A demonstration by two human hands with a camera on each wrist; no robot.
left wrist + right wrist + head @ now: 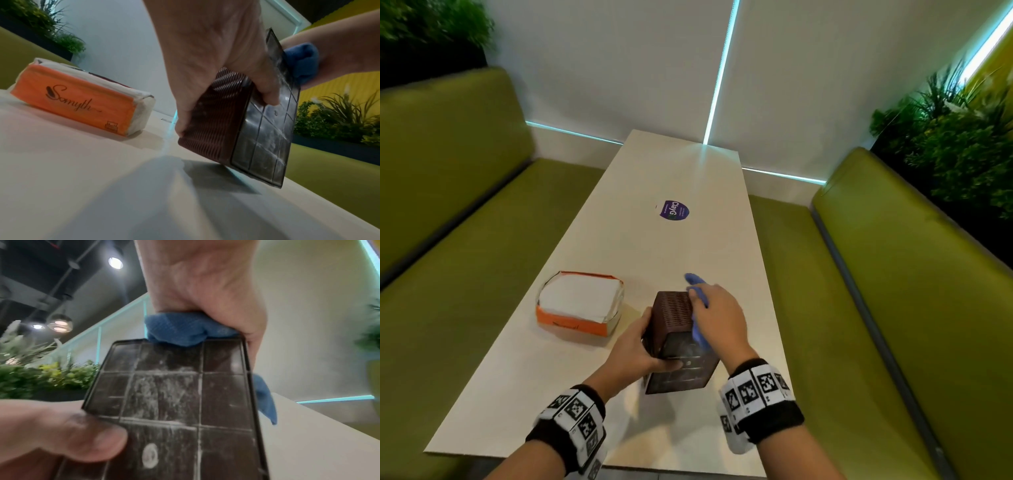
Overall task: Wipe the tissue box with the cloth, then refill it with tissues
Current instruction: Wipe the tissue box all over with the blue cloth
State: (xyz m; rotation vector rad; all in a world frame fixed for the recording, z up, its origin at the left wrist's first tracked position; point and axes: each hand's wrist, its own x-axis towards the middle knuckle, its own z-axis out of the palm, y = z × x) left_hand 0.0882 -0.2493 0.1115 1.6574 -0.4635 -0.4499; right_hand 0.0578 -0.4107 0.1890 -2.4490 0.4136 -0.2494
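Currently wiping: left hand (635, 346) grips tissue box (674, 320) tilted on tabletop (619, 240), right hand (717, 318) presses cloth (185, 328) on its side. Next: dusty base, then refill from tissue pack (580, 303) left of grip.

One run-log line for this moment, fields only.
phase: wiping | left hand: holds tissue box tilted on table | right hand: presses blue cloth on box | tissue pack: untouched

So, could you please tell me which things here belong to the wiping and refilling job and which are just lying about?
Job:
tissue box, gripped by left hand
blue cloth, held by right hand
orange tissue pack

Lying about:
purple sticker on table
green benches
plants
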